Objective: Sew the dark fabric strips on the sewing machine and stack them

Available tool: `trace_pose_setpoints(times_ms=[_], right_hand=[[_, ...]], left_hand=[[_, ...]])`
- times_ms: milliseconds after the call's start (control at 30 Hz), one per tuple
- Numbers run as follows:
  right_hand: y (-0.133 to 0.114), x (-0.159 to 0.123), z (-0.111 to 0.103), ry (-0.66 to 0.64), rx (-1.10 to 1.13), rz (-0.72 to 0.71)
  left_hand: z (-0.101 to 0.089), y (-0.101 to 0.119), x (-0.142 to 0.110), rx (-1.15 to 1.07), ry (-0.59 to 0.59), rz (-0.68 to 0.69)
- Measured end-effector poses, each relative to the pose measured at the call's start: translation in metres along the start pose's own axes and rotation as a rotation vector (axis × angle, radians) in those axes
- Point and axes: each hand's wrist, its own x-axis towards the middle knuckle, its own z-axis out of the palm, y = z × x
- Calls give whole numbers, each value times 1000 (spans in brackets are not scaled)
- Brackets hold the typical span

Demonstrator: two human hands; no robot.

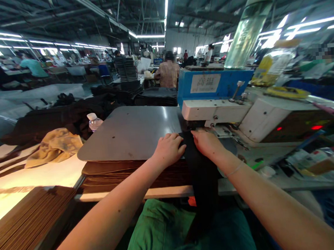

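One black strip (204, 175) at one sewing machine (219, 112)
Two arms (112, 205) reach forward: left hand (168, 149), fingers bent together, touches the strip's left edge; right hand (208, 143) touches its right edge, whether pinching I cannot tell.

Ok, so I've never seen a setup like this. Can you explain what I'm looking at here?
There's one picture, from a camera worn on a person's head, looking forward and down past their own bare arms; there's no robot. The white machine ahead of the right hand looks like an industrial sewing machine. The left hand and right hand are at opposite edges of a black fabric strip, which hangs over the table edge toward the lap; whether they grip or press it is hard to tell. Left of the machine is a smooth grey plate, with layered brown fabric below it. Farther left are a white-capped bottle and a crumpled tan cloth.
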Motion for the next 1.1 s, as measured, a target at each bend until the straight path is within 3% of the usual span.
trace_pose_setpoints(times_ms=[400,1100], right_hand=[[6,19,-3,-69,-60,-93],[10,20,11,101,35,-32]], left_hand=[[-2,-3,9,4,-37,-13],[5,-10,20,8,-35,-38]])
